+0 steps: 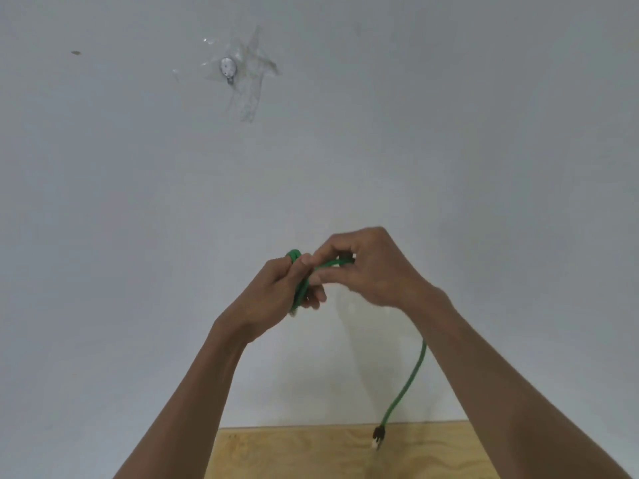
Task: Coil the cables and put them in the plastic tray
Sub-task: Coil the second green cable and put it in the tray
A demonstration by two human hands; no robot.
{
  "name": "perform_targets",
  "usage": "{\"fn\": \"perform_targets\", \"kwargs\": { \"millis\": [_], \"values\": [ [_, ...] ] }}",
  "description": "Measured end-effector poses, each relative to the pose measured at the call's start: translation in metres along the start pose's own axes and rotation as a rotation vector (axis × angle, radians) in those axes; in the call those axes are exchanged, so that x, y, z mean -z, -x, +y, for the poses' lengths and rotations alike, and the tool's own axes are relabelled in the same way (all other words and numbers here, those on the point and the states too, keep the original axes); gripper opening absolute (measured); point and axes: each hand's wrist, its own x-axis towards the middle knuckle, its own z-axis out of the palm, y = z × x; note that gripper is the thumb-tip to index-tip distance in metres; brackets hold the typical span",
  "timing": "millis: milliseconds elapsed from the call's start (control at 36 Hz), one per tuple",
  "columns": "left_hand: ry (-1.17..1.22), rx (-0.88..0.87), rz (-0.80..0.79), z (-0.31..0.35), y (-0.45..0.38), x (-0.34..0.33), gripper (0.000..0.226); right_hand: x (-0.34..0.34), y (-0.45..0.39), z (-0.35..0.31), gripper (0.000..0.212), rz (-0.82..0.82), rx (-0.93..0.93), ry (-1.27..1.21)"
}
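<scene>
Pale wall (449,133) with taped hook (228,69) behind; left hand (276,292) and right hand (370,267) grip green cable (411,375) above plywood (311,454).

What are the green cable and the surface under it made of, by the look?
Green cable: probably a matte rubber or plastic jacket, since it bends limply; dark plug with a pale tip at its free end. Tabletop: unfinished plywood, going by its pale, wavy grain.
</scene>
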Motion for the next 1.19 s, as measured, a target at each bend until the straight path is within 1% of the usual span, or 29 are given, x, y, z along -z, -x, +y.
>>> {"fn": "perform_targets", "kwargs": {
  "millis": [56,139,250,306,444,472,500,528,556,583,611,667,722,778,917,1028,1083,1111,1194],
  "values": [
    [0.154,0.072,-0.064,0.003,0.004,-0.007,0.057,0.007,-0.008,0.0,0.019,-0.005,0.025,-0.081],
    [0.361,0.131,-0.091,0.005,0.008,-0.016,0.06,0.011,-0.017,0.007,0.023,-0.007,0.011,-0.175],
    [0.581,0.152,-0.147,0.007,0.012,-0.021,0.055,0.009,-0.018,0.026,0.018,-0.004,-0.042,-0.362],
    [0.629,0.152,-0.174,0.007,0.013,-0.022,0.051,0.004,-0.014,0.035,0.017,-0.017,-0.075,-0.478],
    [0.671,0.095,-0.258,0.007,0.015,-0.027,0.039,-0.016,0.005,0.047,0.03,0.01,-0.225,-0.701],
    [0.689,0.071,-0.263,0.009,0.014,-0.029,0.039,-0.02,0.011,0.045,0.028,-0.008,-0.236,-0.742],
    [0.708,0.041,-0.259,0.011,0.013,-0.031,0.038,-0.026,0.017,0.044,0.022,-0.03,-0.24,-0.766],
    [0.724,0.013,-0.238,0.014,0.012,-0.033,0.038,-0.032,0.024,0.043,0.014,-0.04,-0.248,-0.773],
    [0.734,-0.005,-0.203,0.017,0.009,-0.035,0.038,-0.039,0.029,0.045,0.026,-0.017,-0.274,-0.764],
    [0.736,-0.017,-0.159,0.02,0.006,-0.037,0.037,-0.046,0.034,0.047,0.042,0.012,-0.313,-0.746],
    [0.73,-0.025,-0.111,0.022,0.002,-0.037,0.036,-0.053,0.038,0.048,0.048,0.034,-0.337,-0.733],
    [0.67,-0.041,-0.027,0.022,-0.006,-0.034,0.035,-0.064,0.044,0.045,0.035,0.064,-0.358,-0.71],
    [0.579,-0.048,0.011,0.018,-0.012,-0.029,0.038,-0.069,0.045,0.041,0.026,0.115,-0.39,-0.632],
    [0.497,-0.053,0.028,0.011,-0.016,-0.025,0.041,-0.072,0.045,0.037,0.026,0.14,-0.403,-0.558],
    [0.425,-0.082,0.088,0.001,-0.019,-0.023,0.04,-0.07,0.047,0.033,0.017,0.087,-0.412,-0.463],
    [0.364,-0.105,0.189,-0.003,-0.024,-0.02,0.042,-0.069,0.051,0.035,0.022,0.074,-0.452,-0.509],
    [0.389,-0.094,0.236,-0.005,-0.025,-0.018,0.042,-0.069,0.052,0.034,0.021,0.056,-0.458,-0.502],
    [0.44,-0.081,0.259,-0.006,-0.026,-0.017,0.042,-0.069,0.052,0.034,0.021,0.048,-0.461,-0.474],
    [0.706,-0.036,0.311,-0.004,-0.026,-0.014,0.039,-0.069,0.049,0.035,0.019,0.022,-0.458,-0.343]
  ]
}}
